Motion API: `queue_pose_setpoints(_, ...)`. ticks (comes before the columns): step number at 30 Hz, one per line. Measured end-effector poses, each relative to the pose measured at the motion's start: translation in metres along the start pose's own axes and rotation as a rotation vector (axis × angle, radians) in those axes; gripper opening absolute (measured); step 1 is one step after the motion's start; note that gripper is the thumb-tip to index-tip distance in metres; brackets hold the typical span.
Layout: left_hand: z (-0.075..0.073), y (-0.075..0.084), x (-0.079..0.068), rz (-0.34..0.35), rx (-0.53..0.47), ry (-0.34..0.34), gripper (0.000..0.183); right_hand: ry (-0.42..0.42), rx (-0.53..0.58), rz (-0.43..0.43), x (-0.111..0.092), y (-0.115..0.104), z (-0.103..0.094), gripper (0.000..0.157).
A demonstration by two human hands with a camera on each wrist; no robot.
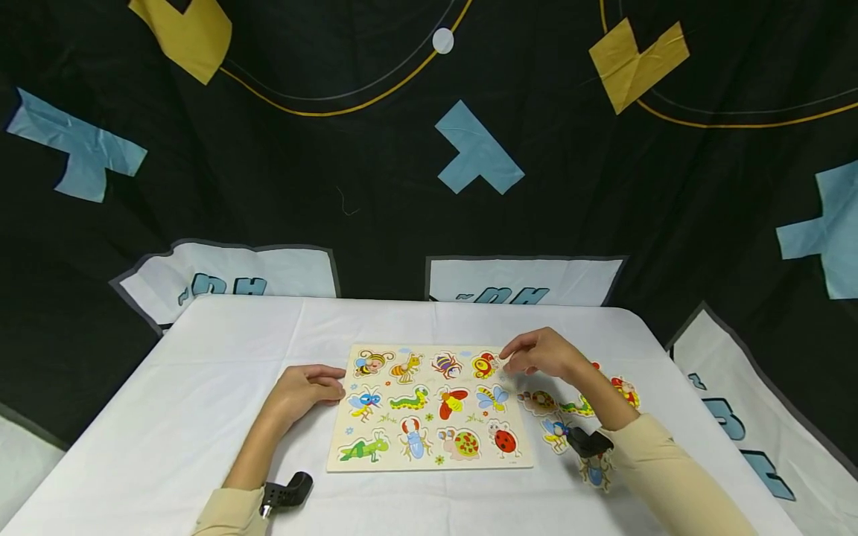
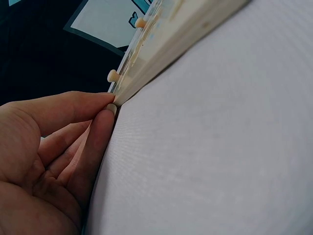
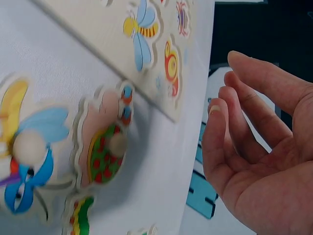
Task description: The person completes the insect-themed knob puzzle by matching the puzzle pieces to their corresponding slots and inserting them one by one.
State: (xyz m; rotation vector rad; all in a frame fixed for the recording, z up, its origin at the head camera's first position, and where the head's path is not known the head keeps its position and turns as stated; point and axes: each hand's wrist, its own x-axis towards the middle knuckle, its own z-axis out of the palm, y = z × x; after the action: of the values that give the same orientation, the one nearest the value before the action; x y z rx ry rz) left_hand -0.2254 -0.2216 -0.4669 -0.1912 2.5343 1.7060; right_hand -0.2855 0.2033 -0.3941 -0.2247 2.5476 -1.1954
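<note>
A wooden peg puzzle board [image 1: 429, 469] with bug pictures lies flat on the white cloth. At its left edge, my left hand [image 1: 302, 394] holds on with thumb and index finger, as the left wrist view shows at close range. Two round knobs [image 2: 113, 76] stand up from the board near those fingertips. My right hand [image 1: 546, 353] hovers by the upper right corner, fingers loosely bent, with nothing in it. Below that hand, a snail piece [image 3: 105, 152] with a knob lies beside the board, next to a blue-headed fly piece [image 3: 29, 147].
More loose pieces lie to the right: a caterpillar piece [image 1: 578, 407], a beetle piece [image 1: 595, 473] and a red bug piece [image 1: 626, 391], partly under my right forearm. The white table [image 1: 201, 357] ends at a black printed cloth [image 1: 375, 193] behind.
</note>
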Motion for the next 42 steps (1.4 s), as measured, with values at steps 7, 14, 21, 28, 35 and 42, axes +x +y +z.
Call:
queue_pose_setpoints(7,0.0,0.001,-0.002,-0.007,-0.016,-0.002,0.043,0.002,0.0,0.02,-0.01,0.014,-0.015,0.032)
queue_pose_setpoints(14,0.001,0.001,-0.002,0.0,-0.015,-0.003,0.043,-0.002,0.003,0.039,-0.021,0.031,-0.029,0.036)
queue_pose_setpoints(21,0.001,-0.001,0.0,0.005,-0.004,-0.008,0.043,-0.015,0.005,0.025,-0.034,0.047,-0.045,0.038)
queue_pose_setpoints(28,0.001,0.0,0.001,0.005,0.015,-0.006,0.042,-0.02,0.0,0.048,-0.043,0.061,-0.059,0.042)
queue_pose_setpoints(35,-0.001,0.0,0.001,-0.005,0.0,0.001,0.041,-0.039,-0.006,0.085,-0.051,0.079,-0.07,0.045)
queue_pose_setpoints(42,-0.002,0.0,0.0,-0.003,0.001,-0.006,0.041,-0.074,0.048,0.084,-0.066,0.094,-0.087,0.043)
